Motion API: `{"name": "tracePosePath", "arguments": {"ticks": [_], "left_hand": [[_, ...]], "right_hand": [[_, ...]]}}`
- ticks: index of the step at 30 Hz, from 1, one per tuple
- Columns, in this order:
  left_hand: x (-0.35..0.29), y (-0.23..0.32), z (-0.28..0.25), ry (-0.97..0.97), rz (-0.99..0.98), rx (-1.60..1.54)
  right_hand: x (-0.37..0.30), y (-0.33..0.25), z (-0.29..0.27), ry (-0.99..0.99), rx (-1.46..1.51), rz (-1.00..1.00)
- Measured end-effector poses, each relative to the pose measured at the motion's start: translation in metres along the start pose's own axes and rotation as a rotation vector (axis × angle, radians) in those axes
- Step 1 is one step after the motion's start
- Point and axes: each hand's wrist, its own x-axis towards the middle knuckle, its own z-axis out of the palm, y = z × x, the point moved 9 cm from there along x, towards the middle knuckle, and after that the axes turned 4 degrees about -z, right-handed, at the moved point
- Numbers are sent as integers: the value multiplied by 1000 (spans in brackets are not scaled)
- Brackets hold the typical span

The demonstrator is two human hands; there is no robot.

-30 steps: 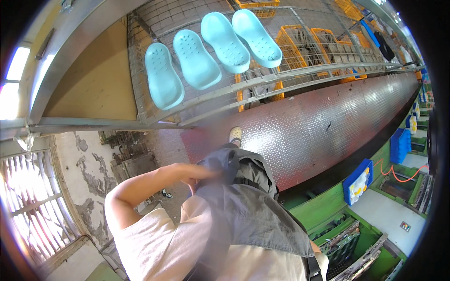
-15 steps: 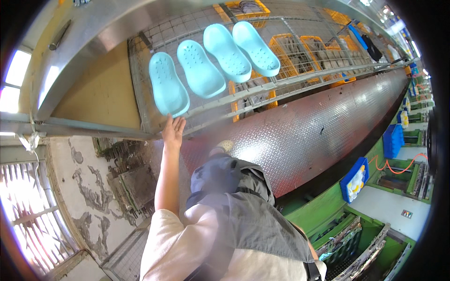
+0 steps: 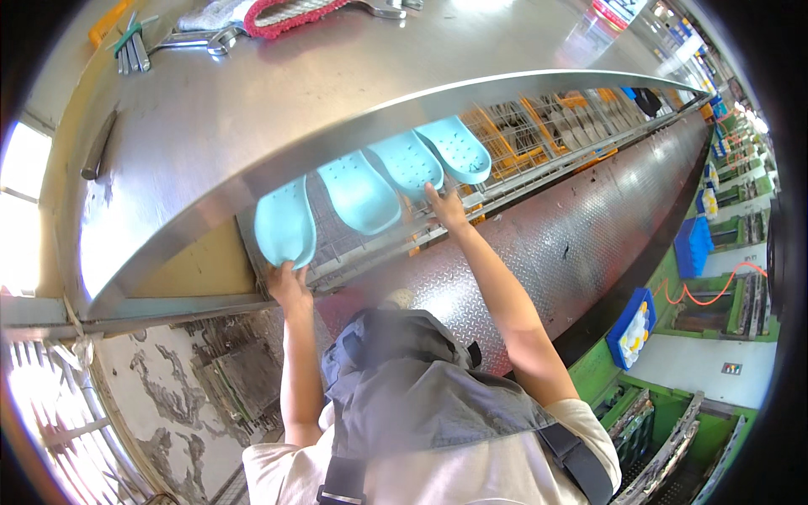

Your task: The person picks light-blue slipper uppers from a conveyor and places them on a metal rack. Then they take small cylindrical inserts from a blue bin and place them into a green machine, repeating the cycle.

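Observation:
Four light-blue perforated clogs lie side by side on a wire rack [image 3: 505, 181] under a steel shelf. My left hand [image 3: 289, 284] reaches up and grips the heel end of the leftmost clog [image 3: 284, 225]. My right hand [image 3: 448, 209] is raised too, its fingertips touching the heel of the third clog [image 3: 410, 162], fingers apart. The second clog [image 3: 360, 192] and the fourth clog [image 3: 457, 147] lie untouched beside them.
The steel shelf top [image 3: 278, 101] carries wrenches [image 3: 194, 38], an orange-handled tool [image 3: 109, 21] and a red-edged cloth [image 3: 286, 13]. A diamond-plate floor [image 3: 589, 219] runs right. Blue bins [image 3: 633, 328], green machine frames [image 3: 673, 421] and an orange hose [image 3: 715, 290] stand at right.
My left arm went from bent across my chest up to the leftmost clog. My right hand has come up to the third clog. The view tilted, showing the shelf top.

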Motion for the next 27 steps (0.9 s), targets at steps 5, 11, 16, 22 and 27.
{"name": "tracePosePath", "arguments": {"ticks": [5, 11, 16, 22, 27], "left_hand": [[-54, 109, 29, 137, 767, 362], [-97, 218, 47, 228, 972, 648], [-152, 232, 124, 70, 1022, 863], [-194, 189, 165, -384, 745, 799], [-234, 163, 161, -674, 614, 767]], "right_hand": [[18, -2, 15, 60, 301, 44], [-103, -71, -33, -50, 528, -138], [-184, -105, -54, -129, 346, -256], [-239, -95, -85, -108, 142, -285], [-269, -65, -118, -32, 254, -250]]}}
